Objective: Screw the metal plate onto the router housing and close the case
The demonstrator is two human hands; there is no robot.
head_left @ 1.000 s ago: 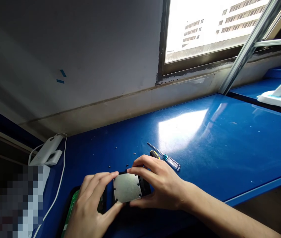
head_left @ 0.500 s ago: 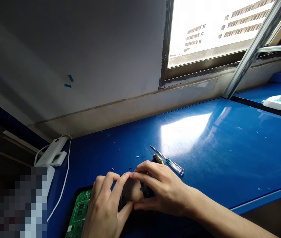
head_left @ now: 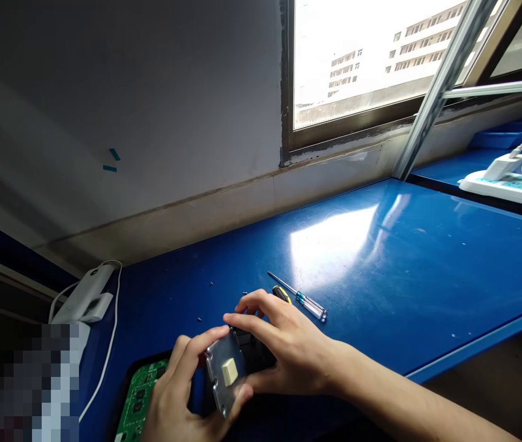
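A thin metal plate (head_left: 218, 362) with small notches along its edge stands tilted between the fingers and thumb of my left hand (head_left: 180, 383). On its visible face sits a pale yellow block (head_left: 230, 372). My right hand (head_left: 283, 350) grips a black housing (head_left: 254, 348) beside the plate, fingers on its far side and thumb on the near side; much of it is hidden by the hand. Left of my left hand lies a green circuit board (head_left: 138, 393) in a dark frame, partly covered by that hand.
A clear-handled screwdriver (head_left: 304, 301) and a yellow-and-black tool (head_left: 282, 294) lie beyond my right hand. Several small screws (head_left: 199, 319) are scattered on the blue table (head_left: 426, 270). White power strips stand at the left (head_left: 86, 294) and far right (head_left: 513, 187).
The metal plate has come up off the black housing and tilted in my left hand, bringing the face with the yellow block into view. The right hand still grips the housing.
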